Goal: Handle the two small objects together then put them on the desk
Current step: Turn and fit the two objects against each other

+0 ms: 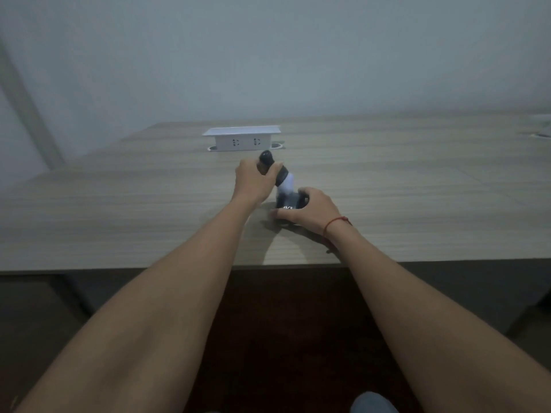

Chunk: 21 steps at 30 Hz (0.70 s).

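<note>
My left hand point(253, 181) is closed around a dark, rounded, handle-like object point(267, 158) whose tip sticks out above my fingers. Its lower end is black then white point(286, 186) and slants down to the right. It meets a small dark box with white lettering point(288, 202) that rests on the wooden desk point(119, 210). My right hand point(307, 211) grips that box from the right and front; a red string sits on the wrist. Whether the two objects are joined or only touching is hidden by my fingers.
A white raised socket box point(243, 139) with two outlets stands on the desk just behind my hands. The desk's front edge point(119, 268) runs below my forearms. A grey wall rises behind, and something pale lies at the far right edge point(541, 133).
</note>
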Motion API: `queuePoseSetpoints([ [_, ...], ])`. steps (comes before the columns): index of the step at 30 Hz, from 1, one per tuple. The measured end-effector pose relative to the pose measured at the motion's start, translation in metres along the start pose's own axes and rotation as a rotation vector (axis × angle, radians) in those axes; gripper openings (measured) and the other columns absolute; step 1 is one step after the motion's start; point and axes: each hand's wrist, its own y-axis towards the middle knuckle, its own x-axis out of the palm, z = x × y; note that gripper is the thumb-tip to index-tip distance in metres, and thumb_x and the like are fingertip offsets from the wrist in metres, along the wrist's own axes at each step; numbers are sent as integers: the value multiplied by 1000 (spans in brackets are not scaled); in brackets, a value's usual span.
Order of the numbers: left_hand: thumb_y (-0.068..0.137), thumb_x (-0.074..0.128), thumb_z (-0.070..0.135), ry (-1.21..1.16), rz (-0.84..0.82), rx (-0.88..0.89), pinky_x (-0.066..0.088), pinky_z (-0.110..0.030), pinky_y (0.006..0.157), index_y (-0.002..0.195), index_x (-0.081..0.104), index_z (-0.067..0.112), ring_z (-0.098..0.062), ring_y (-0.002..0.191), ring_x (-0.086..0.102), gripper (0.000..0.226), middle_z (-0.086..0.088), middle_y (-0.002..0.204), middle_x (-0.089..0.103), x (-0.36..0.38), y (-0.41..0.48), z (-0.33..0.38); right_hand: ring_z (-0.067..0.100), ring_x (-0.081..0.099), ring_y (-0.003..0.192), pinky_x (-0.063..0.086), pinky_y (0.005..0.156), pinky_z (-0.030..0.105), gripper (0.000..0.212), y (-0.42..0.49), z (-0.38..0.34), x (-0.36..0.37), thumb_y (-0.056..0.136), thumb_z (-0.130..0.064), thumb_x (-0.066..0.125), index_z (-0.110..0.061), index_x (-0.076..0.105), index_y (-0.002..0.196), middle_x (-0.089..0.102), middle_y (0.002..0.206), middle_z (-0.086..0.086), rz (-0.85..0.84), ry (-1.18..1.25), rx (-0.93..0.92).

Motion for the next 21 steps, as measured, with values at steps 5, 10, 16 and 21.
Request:
queuePoseSetpoints([
  [5,87,65,28,199,7,46,50,-33,76,96,66,0,-33,93,65,29,-18,98,68,1,-5,-9,16,57,93,52,88,41,73,-5,-2,-2,51,-68,73,-23,58,107,57,96,-8,12,33,-33],
  [10,88,62,32,235,64,41,41,-30,69,96,63,1,-31,88,62,32,-18,99,66,-2,-10,-22,18,54,100,50,91,41,75,-9,-5,-3,62,-63,73,-14,58,117,57,108,-1,30,15,-92],
  [16,88,64,31,172,82,-17,38,-28,67,94,65,-1,-23,79,56,33,-13,92,65,-6,-12,-23,22,49,122,39,102,33,52,-2,0,-3,93,-43,48,-12,48,135,53,132,5,-74,1,-174],
  [21,86,68,28,85,-46,10,48,-29,68,86,68,3,-20,74,60,25,-7,81,66,-17,-18,-24,25,46,129,36,108,39,50,5,0,-4,96,-41,42,-12,46,136,50,140,7,-86,-36,-156],
])
